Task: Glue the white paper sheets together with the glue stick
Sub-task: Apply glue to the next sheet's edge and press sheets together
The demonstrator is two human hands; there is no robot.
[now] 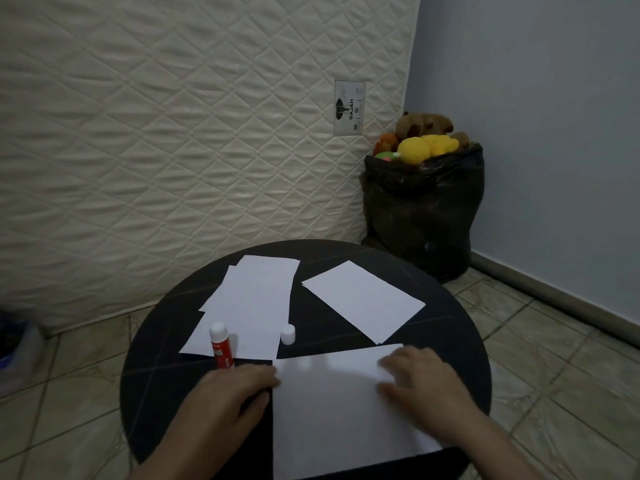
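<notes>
A large white paper sheet [329, 410] lies at the near edge of the round black table [450, 341]. My left hand [225, 400] rests at the sheet's left edge, fingers touching it. My right hand [419, 379] lies flat on the sheet's upper right part, fingers spread and blurred. A red glue stick [220, 346] stands upright, uncapped, just beyond my left hand. Its white cap [287, 334] stands apart to the right. Overlapping white sheets [252, 303] lie behind the glue stick. One single white sheet [363, 299] lies at the far right.
A quilted mattress [173, 133] leans upright behind the table. A black bag [422, 209] stuffed with plush toys stands in the corner by the blue-grey wall. The floor is tiled. A blurred container [17, 351] sits at the far left.
</notes>
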